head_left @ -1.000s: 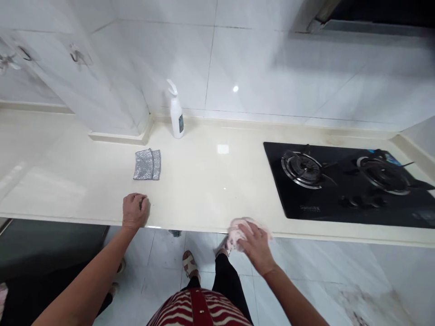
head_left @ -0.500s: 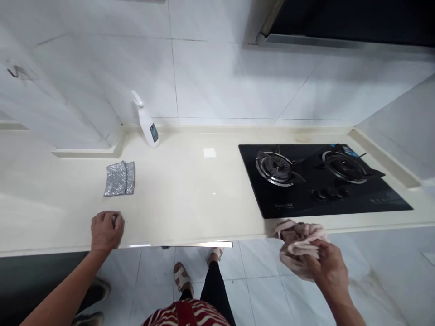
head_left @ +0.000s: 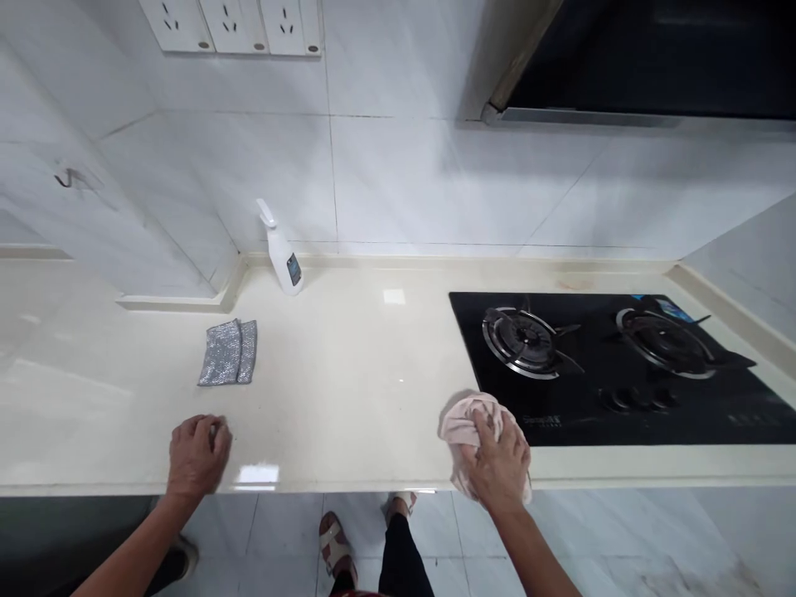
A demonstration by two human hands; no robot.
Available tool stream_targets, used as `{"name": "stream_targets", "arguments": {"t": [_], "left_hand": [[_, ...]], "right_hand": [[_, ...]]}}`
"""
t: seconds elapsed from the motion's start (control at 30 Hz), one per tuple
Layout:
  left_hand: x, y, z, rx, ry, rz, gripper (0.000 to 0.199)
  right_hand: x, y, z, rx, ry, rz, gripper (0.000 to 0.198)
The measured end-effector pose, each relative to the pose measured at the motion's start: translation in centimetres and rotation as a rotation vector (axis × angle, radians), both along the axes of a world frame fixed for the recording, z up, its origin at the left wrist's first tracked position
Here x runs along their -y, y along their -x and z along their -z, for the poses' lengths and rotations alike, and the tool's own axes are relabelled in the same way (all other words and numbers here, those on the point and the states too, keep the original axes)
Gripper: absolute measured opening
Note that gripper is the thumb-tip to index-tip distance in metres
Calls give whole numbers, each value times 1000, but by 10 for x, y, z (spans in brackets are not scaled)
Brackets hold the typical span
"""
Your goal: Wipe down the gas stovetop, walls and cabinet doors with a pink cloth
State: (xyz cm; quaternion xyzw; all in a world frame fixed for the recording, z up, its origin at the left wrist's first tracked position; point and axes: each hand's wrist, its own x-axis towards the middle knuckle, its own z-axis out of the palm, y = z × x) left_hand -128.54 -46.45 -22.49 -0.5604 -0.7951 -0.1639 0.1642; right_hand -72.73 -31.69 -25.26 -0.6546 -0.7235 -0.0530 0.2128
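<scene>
My right hand (head_left: 497,468) is closed on a crumpled pale pink cloth (head_left: 466,423). It presses the cloth on the cream countertop (head_left: 348,414) at the front left corner of the black gas stove (head_left: 572,414); part of the cloth hangs over the counter's front edge. Far to the left, my left hand (head_left: 196,452) rests on the counter with its fingers curled in. Whatever may be inside those fingers is hidden. Just behind that hand lie two overlapping silver-grey cloth pads (head_left: 227,352).
A white spray bottle (head_left: 284,264) stands upright near the back wall, beside a tiled pillar (head_left: 162,249). Over the stove hangs a dark range hood (head_left: 652,62). Wall sockets (head_left: 230,25) are at the top left. A person's shoe (head_left: 183,555) shows below the counter.
My right hand has brought the cloth left and up from the counter's front edge onto its top. The left hand stays in place on the counter. The view has tilted up.
</scene>
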Motion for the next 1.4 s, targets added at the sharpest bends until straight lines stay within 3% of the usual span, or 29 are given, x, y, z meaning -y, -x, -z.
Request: {"name": "stream_targets", "arguments": {"t": [0.17, 0.27, 0.43, 0.57, 0.63, 0.7, 0.8, 0.87, 0.97, 1.07, 1.17, 1.3, 1.4], "left_hand": [[5, -3, 3, 0, -10, 13, 29], [8, -6, 1, -9, -24, 27, 27], [10, -11, -4, -24, -37, 65, 19], [11, -15, -9, -4, -44, 55, 16], [11, -17, -10, 28, -44, 42, 16], [11, -19, -10, 64, -49, 27, 16], [11, -20, -10, 94, -47, 6, 18], [11, -19, -11, 102, -40, -3, 20], [10, -19, -13, 114, -25, -17, 22], [6, -36, -14, 115, -20, -43, 25], [-3, -88, -12, 139, -23, 64, 33], [-23, -190, -8, 262, -34, 471, 38], [-34, -242, -6, 270, 93, 633, 37]], "right_hand": [[-47, 53, -12, 138, 69, -34, 62], [-103, 74, -17, 125, 67, -48, 60], [-199, 110, -29, 80, 78, 71, 54], [-233, 176, -43, 30, 101, 30, 50], [-222, 221, -50, 36, 128, -127, 51], [-189, 266, -57, 56, 161, -331, 56], [-110, 315, -64, 58, 244, -594, 63], [-50, 329, -63, 24, 300, -768, 67], [22, 319, -55, -55, 329, -1012, 71], [46, 276, -43, -92, 325, -1076, 65], [25, 208, -34, -40, 313, -805, 62], [-15, 115, -29, -3, 222, -262, 54], [-21, 79, -28, -32, 190, 23, 50]]}}
